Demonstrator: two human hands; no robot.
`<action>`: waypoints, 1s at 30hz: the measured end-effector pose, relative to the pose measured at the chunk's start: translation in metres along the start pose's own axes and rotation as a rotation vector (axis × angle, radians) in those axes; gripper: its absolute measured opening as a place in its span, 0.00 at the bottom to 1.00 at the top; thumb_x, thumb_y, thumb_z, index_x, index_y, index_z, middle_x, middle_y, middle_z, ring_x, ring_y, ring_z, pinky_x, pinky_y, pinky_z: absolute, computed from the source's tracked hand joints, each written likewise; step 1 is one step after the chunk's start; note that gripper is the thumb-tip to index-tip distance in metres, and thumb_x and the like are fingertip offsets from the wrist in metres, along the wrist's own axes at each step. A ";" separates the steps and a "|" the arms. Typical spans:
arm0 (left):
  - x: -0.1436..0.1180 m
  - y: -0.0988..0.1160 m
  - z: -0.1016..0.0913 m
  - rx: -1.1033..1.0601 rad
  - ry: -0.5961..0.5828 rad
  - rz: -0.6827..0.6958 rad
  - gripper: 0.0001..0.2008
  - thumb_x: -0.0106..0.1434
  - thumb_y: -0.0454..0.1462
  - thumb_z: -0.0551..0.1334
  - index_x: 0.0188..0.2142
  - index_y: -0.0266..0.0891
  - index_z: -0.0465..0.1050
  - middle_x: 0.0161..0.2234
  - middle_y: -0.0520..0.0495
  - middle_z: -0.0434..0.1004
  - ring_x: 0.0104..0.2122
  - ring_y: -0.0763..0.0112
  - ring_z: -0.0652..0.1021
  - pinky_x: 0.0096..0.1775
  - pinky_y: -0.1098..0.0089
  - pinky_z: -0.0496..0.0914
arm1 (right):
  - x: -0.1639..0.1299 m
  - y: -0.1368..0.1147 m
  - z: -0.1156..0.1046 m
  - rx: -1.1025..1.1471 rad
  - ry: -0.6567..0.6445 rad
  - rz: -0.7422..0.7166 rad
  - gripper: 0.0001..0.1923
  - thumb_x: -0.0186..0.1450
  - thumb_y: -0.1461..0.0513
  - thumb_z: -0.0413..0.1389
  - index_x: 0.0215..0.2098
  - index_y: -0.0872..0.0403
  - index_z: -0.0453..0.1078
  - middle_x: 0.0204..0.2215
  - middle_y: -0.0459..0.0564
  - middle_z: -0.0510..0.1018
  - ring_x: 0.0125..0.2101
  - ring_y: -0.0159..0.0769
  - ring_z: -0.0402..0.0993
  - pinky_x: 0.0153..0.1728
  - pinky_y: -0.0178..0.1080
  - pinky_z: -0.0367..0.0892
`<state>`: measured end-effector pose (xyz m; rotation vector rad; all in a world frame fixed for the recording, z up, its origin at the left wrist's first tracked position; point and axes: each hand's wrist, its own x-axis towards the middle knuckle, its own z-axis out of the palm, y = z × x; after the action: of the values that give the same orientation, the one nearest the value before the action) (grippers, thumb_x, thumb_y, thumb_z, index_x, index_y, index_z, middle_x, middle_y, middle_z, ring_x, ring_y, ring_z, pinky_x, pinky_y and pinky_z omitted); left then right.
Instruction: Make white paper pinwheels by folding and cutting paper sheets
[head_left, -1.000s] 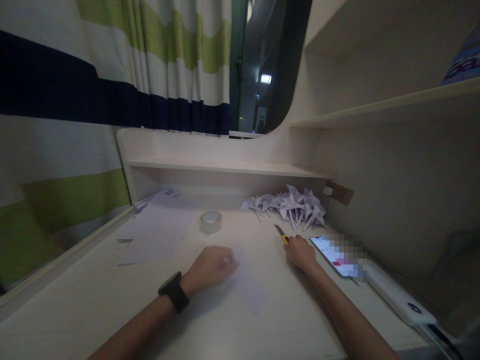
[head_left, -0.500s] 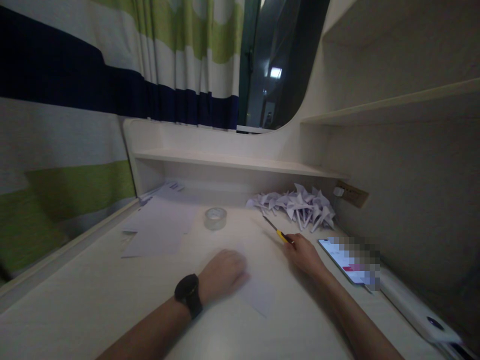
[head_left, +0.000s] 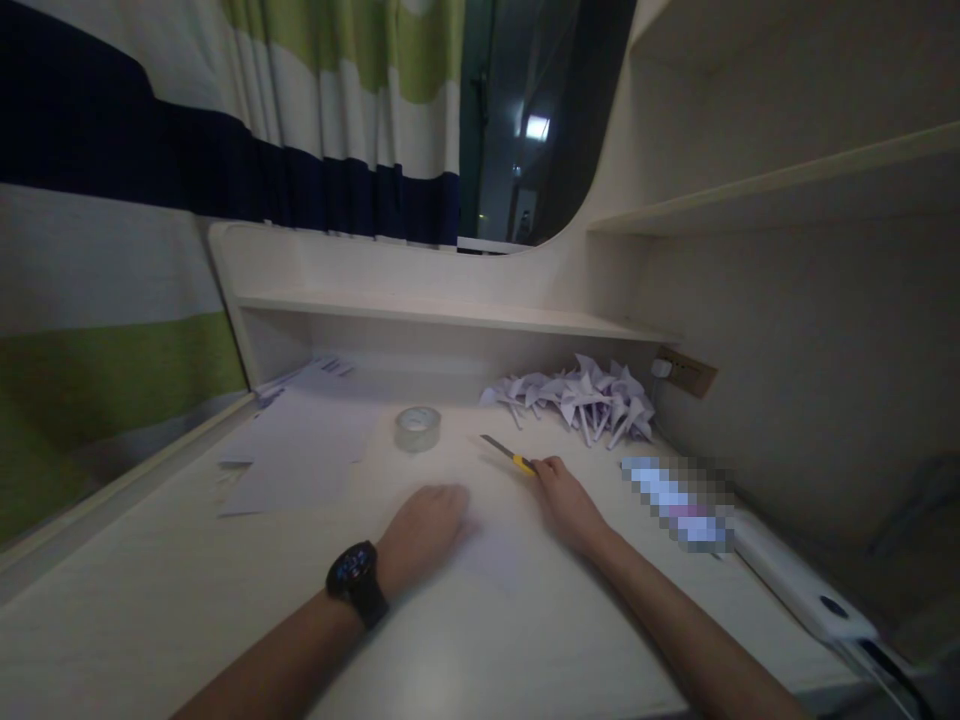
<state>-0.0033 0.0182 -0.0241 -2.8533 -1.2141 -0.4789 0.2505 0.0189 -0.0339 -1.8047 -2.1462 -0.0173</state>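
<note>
My right hand (head_left: 566, 500) is closed around the handle of a yellow utility knife (head_left: 523, 463), whose long blade is out and points to the far left above the desk. My left hand (head_left: 424, 530), with a black watch at the wrist, is low over the desk with its fingers curled in. A small piece of white paper (head_left: 495, 555) extends from beneath its fingers and thumb; both are blurred. Beyond the left hand stands a roll of clear tape (head_left: 418, 430).
White paper sheets (head_left: 300, 430) lie at the left back of the desk. Folded paper pinwheels (head_left: 581, 395) are heaped at the right back. A lit phone (head_left: 667, 500) and a white power strip (head_left: 802, 585) lie at the right, below a wall socket (head_left: 688, 372).
The knife has moved left with my right hand, closer to my left hand. My left hand and the paper have shifted slightly left and away from me. The view has also turned a little.
</note>
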 end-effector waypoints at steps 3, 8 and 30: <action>0.000 -0.007 -0.005 -0.022 0.013 -0.109 0.15 0.70 0.46 0.50 0.36 0.38 0.65 0.34 0.43 0.74 0.34 0.60 0.74 0.36 0.64 0.64 | 0.000 -0.001 0.003 0.040 -0.003 -0.040 0.22 0.67 0.68 0.45 0.59 0.60 0.60 0.50 0.60 0.67 0.49 0.40 0.67 0.51 0.36 0.60; 0.001 -0.013 -0.010 -0.043 0.003 -0.205 0.14 0.71 0.46 0.48 0.37 0.38 0.63 0.34 0.43 0.75 0.32 0.62 0.75 0.32 0.67 0.63 | 0.001 0.000 0.004 0.054 -0.019 -0.052 0.19 0.70 0.63 0.44 0.57 0.58 0.63 0.46 0.58 0.69 0.44 0.39 0.70 0.47 0.36 0.62; 0.004 -0.016 -0.003 0.169 0.050 -0.330 0.16 0.70 0.47 0.48 0.39 0.37 0.65 0.34 0.40 0.77 0.35 0.57 0.78 0.33 0.65 0.66 | -0.004 0.008 -0.004 0.093 -0.046 -0.336 0.14 0.67 0.64 0.50 0.49 0.55 0.71 0.40 0.54 0.71 0.39 0.37 0.68 0.41 0.36 0.62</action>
<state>-0.0132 0.0317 -0.0219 -2.4966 -1.6385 -0.4239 0.2599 0.0163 -0.0327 -1.3902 -2.4149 0.0435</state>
